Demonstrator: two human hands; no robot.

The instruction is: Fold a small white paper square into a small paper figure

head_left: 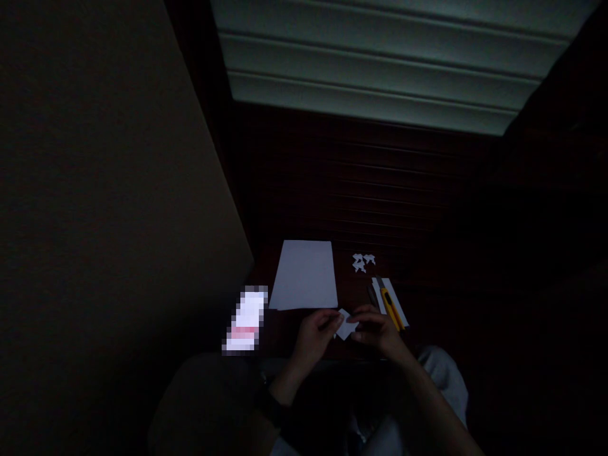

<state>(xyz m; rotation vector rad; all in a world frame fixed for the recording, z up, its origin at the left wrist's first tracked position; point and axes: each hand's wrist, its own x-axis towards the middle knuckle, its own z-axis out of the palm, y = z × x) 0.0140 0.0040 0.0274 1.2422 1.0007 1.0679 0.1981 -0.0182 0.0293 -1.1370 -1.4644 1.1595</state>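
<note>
A small diamond-shaped piece of white paper (346, 328) is between my two hands, above the near part of a dark table. The fingers of my left hand (317, 330) close on its left corner. My right hand (380, 330) has its thumb and fingers around the right side of the paper, the fingertips at its edge; how firmly they press is hard to see in the dim light. A tiny white bit shows under the paper by my left fingers. Several small folded white paper shapes (360, 266) lie farther back to the right.
A large white sheet (304, 275) lies behind my hands, left of centre. To the right, a yellow utility knife (390, 308) rests by a white strip (400, 304) and a dark slim object (372, 294). A lit, pixelated screen (246, 322) is at left. A wall (118, 190) bounds the left side.
</note>
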